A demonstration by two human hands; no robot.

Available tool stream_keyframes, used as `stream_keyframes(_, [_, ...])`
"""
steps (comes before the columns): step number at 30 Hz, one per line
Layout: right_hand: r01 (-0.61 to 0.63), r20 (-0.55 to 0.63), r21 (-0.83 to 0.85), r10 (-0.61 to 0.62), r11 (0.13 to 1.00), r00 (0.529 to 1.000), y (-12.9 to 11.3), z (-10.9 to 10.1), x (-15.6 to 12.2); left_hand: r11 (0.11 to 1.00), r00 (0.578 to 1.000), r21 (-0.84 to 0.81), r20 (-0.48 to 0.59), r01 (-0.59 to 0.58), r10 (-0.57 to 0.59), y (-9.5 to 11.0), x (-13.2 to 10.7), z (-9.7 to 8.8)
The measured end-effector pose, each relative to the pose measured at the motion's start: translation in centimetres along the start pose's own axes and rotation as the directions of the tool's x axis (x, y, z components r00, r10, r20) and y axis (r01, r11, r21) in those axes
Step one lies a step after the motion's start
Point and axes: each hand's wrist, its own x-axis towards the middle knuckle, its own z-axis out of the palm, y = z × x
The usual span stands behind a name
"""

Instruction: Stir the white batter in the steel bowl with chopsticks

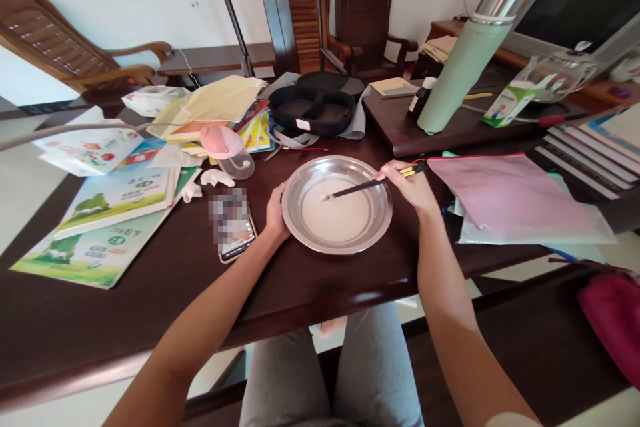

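Observation:
A round metal bowl (pixel 340 248) stands on the dark table in front of me, with a whitish liquid (pixel 340 220) in it. My left hand (pixel 277 212) grips the bowl by its left rim. Black chopsticks (pixel 363 185) with gold-coloured bands are held in my right hand (pixel 407 185), above the bowl's right rim. Their tips reach into the liquid near the middle, where a small pale patch shows. Left of the bowl lies a phone (pixel 234 227) with a blurred screen.
Workbooks (pixel 95 247), crumpled tissues (pixel 215 178) and a pink-lidded cup (pixel 235 153) lie to the left. Behind the bowl is a black case (pixel 310 110). A tall green thermos (pixel 460 67) stands at the back right, and a pink zip pouch (pixel 515 190) lies to the right.

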Motion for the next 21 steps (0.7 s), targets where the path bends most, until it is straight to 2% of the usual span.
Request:
stream_keyframes(2, [0.002, -0.134, 0.005, -0.002, 1.000, 0.991, 0.2, -0.4, 0.1, 1.000, 1.000, 0.004, -0.002, -0.009, 0.009, 0.0, 0.0, 0.0])
stream_keyframes(4, [0.000, -0.181, 0.032, 0.006, 0.999, 0.983, 0.3, -0.7, 0.0, 1.000, 1.000, 0.006, -0.010, -0.018, 0.018, 0.0, 0.0, 0.0])
stream_keyframes(5, [-0.005, -0.148, 0.042, 0.012, 0.999, 0.989, 0.3, -0.6, -0.1, 1.000, 1.000, 0.006, -0.013, -0.020, 0.020, 0.0, 0.0, 0.0])
stream_keyframes(8, [-0.014, 0.046, 0.032, 0.012, 0.999, 0.999, -0.1, 0.1, -0.1, 1.000, 1.000, 0.005, -0.016, -0.013, 0.013, -0.1, 0.1, -0.1])
stream_keyframes(10, [-0.001, 0.073, 0.002, 0.001, 1.000, 0.997, -0.1, 0.3, -0.1, 1.000, 1.000, 0.010, -0.010, -0.015, 0.015, -0.1, 0.2, -0.2])
stream_keyframes(14, [-0.007, -0.181, -0.015, 0.004, 1.000, 0.984, 0.3, -0.4, 0.1, 1.000, 1.000, 0.008, 0.007, -0.022, 0.022, -0.3, 0.3, -0.3])
stream_keyframes(15, [-0.011, -0.212, 0.003, 0.011, 1.000, 0.977, 0.3, -0.5, 0.1, 1.000, 1.000, 0.006, 0.004, -0.023, 0.023, -0.3, 0.3, -0.3])
stream_keyframes(17, [-0.023, -0.154, 0.036, 0.029, 0.999, 0.988, 0.2, -0.4, 0.1, 1.000, 1.000, 0.004, -0.007, -0.027, 0.027, -0.3, 0.3, -0.2])
stream_keyframes(20, [-0.033, 0.050, 0.020, 0.032, 0.999, 0.998, -0.2, 0.3, 0.0, 1.000, 1.000, 0.012, -0.002, -0.025, 0.025, -0.2, 0.1, -0.2])
stream_keyframes(21, [-0.030, 0.071, 0.008, 0.030, 1.000, 0.997, -0.3, 0.4, 0.0, 1.000, 1.000, 0.015, 0.005, -0.023, 0.023, -0.1, 0.1, -0.2])
